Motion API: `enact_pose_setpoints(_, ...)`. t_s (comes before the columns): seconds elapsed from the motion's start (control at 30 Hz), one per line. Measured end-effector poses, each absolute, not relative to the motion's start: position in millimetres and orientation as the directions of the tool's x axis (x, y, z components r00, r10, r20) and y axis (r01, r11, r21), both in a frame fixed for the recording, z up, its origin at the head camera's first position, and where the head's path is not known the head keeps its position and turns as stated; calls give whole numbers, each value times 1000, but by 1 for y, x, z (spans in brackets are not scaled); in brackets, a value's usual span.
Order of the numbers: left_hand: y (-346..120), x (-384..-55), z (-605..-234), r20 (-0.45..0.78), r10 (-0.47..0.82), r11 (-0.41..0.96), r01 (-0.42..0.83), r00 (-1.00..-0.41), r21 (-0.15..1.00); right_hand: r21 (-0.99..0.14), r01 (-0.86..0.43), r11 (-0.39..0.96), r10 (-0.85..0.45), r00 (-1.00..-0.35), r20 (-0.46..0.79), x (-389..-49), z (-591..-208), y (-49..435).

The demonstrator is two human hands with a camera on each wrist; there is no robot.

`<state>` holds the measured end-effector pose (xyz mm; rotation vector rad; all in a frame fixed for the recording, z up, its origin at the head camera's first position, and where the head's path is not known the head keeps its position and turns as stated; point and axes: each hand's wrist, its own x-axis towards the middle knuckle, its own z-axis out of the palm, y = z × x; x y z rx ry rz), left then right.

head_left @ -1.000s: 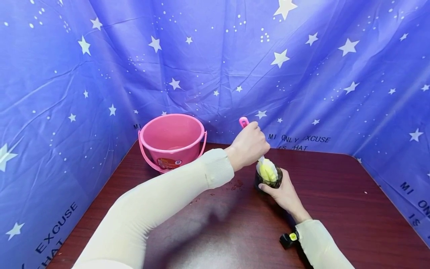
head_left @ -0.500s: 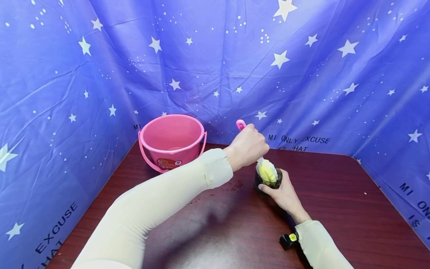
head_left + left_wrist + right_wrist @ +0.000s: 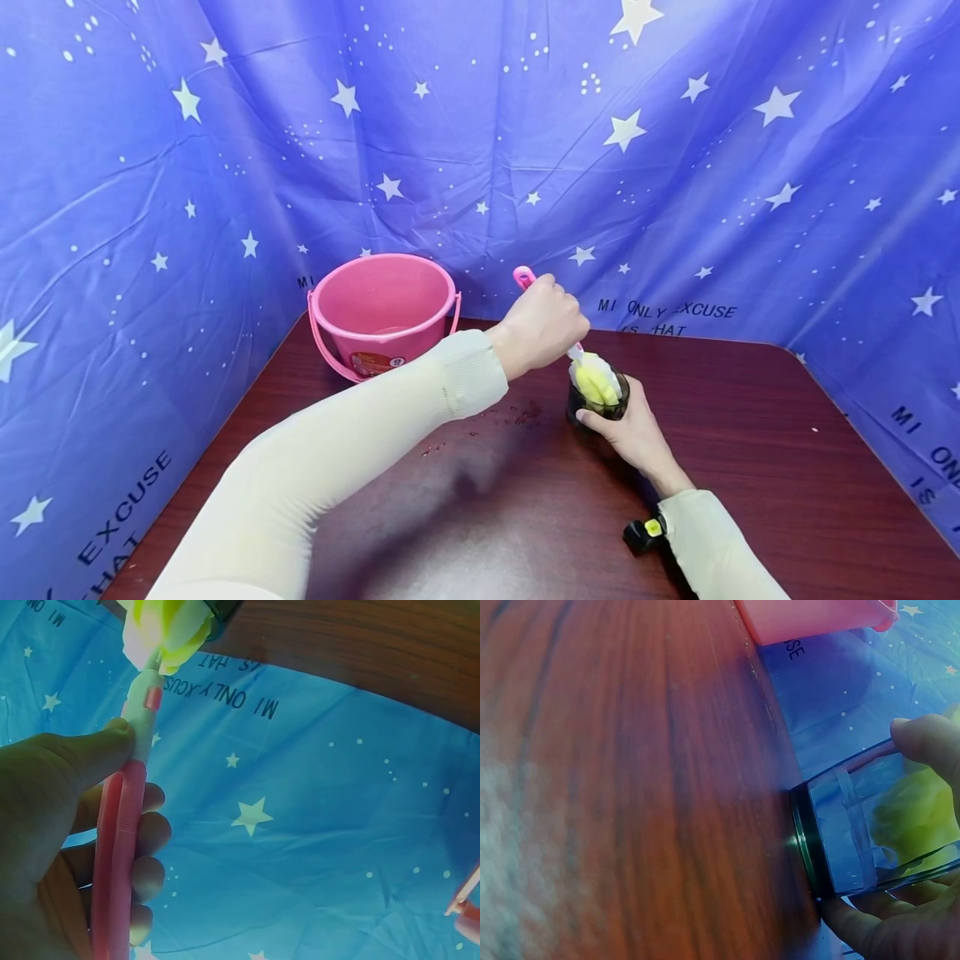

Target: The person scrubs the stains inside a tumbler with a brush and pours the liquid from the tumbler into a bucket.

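My left hand (image 3: pixel 538 323) grips the pink handle (image 3: pixel 116 847) of a bottle brush, its fingers wrapped round and the thumb laid along the white neck. The brush's yellow and white sponge head (image 3: pixel 596 382) sits partly inside a dark see-through glass (image 3: pixel 581 412); its upper part sticks out above the rim. Tilted, the handle leans up toward the left. From the right side, my right hand (image 3: pixel 637 429) holds the glass, thumb on the near side. Through the glass wall in the right wrist view, the sponge (image 3: pixel 919 817) shows above the thick base, which stands on the table.
A pink bucket (image 3: pixel 386 300) with its handle hanging down stands at the back left of the dark red wooden table (image 3: pixel 750 467). Water drops (image 3: pixel 480 423) lie left of the glass. A blue star-patterned curtain (image 3: pixel 480 150) hangs round the table.
My left hand has shifted a little left, and the brush handle leans further left. The sponge head stays in the glass, and my right hand keeps its place.
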<state>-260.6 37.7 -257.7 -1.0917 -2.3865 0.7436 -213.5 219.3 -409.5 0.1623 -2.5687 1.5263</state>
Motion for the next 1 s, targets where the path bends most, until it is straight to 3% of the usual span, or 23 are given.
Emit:
enact_pose_setpoints(0.37, 23, -262, -266, 212, 744, 630, 561, -634, -537, -852, -199, 484, -20, -976, 217, -232, -441, 235)
enact_pose_setpoints(1.0, 9, -263, -280, 326, 698, 710, 557, -638, -430, -859, -164, 486, 7, -982, 191, -231, -442, 234)
